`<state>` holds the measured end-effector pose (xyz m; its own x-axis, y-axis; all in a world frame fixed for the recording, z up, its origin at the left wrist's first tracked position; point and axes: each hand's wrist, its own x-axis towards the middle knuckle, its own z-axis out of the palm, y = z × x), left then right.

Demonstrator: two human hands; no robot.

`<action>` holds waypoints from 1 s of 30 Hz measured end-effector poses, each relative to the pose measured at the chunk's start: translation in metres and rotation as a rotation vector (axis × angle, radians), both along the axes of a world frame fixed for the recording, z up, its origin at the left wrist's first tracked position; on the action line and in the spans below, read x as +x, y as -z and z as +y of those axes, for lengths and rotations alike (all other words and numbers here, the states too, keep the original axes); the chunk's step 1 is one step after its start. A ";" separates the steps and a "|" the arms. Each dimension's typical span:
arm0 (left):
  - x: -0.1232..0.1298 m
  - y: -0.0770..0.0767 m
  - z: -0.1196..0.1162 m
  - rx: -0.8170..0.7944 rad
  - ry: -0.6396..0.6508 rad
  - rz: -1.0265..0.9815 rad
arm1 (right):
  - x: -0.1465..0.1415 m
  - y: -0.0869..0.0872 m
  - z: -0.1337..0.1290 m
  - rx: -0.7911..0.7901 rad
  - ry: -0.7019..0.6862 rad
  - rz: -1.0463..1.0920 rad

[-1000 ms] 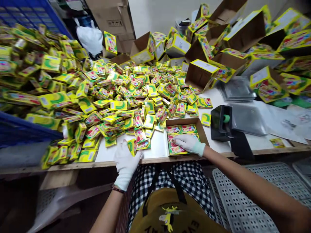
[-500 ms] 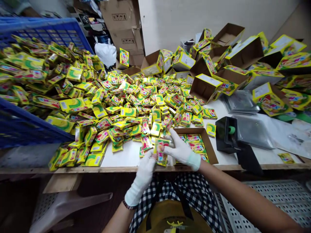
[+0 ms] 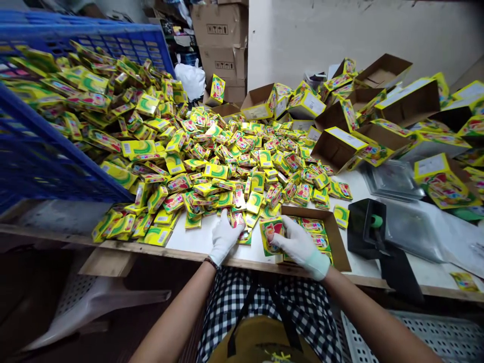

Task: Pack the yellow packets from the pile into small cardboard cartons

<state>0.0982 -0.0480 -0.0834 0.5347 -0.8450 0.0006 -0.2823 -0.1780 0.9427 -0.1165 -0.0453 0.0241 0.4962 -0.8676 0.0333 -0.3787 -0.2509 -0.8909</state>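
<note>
My right hand [image 3: 300,246], in a white glove, pinches a small yellow-and-green carton [image 3: 267,236] with red fruit print, thumb across its face. This carton is held over the left edge of an open brown box [image 3: 341,242], in which rows of similar cartons [image 3: 316,227] lie. My left hand [image 3: 224,237], also gloved, is at the near edge of the loose pile. Its thumb and fingers are spread around a carton [image 3: 238,220] lying on the white tabletop [image 3: 196,241], the fingertips touching or very close to it.
A blue crate [image 3: 56,146] tipped on the left spills cartons into a large heap [image 3: 223,151]. Opened display boxes [image 3: 340,146] crowd the back right. A black tape dispenser [image 3: 365,229] and clear plastic sheets [image 3: 412,229] lie right of the brown box. Brown cartons [image 3: 221,45] are stacked behind.
Both hands were together on one carton; now only my right hand holds it, nearer the brown box. My left hand has let go and moved to the pile's edge. The view has turned left.
</note>
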 end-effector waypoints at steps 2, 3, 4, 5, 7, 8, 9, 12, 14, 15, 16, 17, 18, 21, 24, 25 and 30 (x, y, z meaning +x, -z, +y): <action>0.007 0.008 -0.004 -0.078 0.004 0.184 | 0.004 0.003 0.001 -0.083 -0.101 0.104; 0.010 0.010 -0.002 -0.122 0.003 0.252 | 0.007 0.004 0.002 -0.145 -0.166 0.182; 0.014 0.011 0.003 -0.157 0.007 0.291 | 0.010 0.005 0.002 -0.216 -0.240 0.259; 0.017 0.010 0.010 -0.180 0.011 0.303 | 0.013 0.006 0.003 -0.296 -0.324 0.326; 0.023 0.007 0.029 -0.190 0.057 0.287 | 0.024 0.009 0.004 -0.502 -0.477 0.402; 0.025 0.005 0.039 -0.194 0.117 0.263 | 0.031 0.011 0.004 -0.618 -0.529 0.428; 0.027 0.002 0.050 -0.200 0.201 0.230 | 0.039 0.015 0.005 -0.724 -0.563 0.456; 0.030 -0.002 0.071 -0.196 0.478 0.118 | 0.058 0.033 0.009 -0.873 -0.595 0.584; 0.034 -0.002 0.071 -0.151 0.519 0.008 | 0.065 0.048 0.017 -0.855 -0.602 0.677; 0.037 -0.002 0.066 -0.120 0.498 -0.062 | 0.066 0.056 0.021 -0.844 -0.591 0.714; 0.041 -0.001 0.059 -0.090 0.470 -0.135 | 0.066 0.062 0.025 -0.837 -0.568 0.738; 0.044 0.000 0.051 -0.066 0.445 -0.198 | 0.065 0.068 0.029 -0.834 -0.537 0.746; 0.047 0.000 0.042 -0.047 0.435 -0.242 | 0.064 0.073 0.031 -0.829 -0.503 0.737; 0.053 0.001 0.024 -0.011 0.484 -0.255 | 0.063 0.080 0.029 -0.758 -0.431 0.691; 0.053 -0.001 0.024 0.000 0.547 -0.202 | 0.067 0.079 0.018 -0.706 -0.380 0.698; 0.053 -0.002 0.027 -0.002 0.569 -0.171 | 0.069 0.078 0.014 -0.710 -0.367 0.704; 0.052 -0.001 0.023 -0.045 0.491 0.016 | 0.077 0.075 0.008 -0.633 -0.357 0.705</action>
<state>0.1504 -0.0251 -0.0821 0.0737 -0.9966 0.0381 -0.3080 0.0136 0.9513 -0.0393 -0.0374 -0.0507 0.8074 -0.5889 0.0351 -0.5774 -0.8011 -0.1574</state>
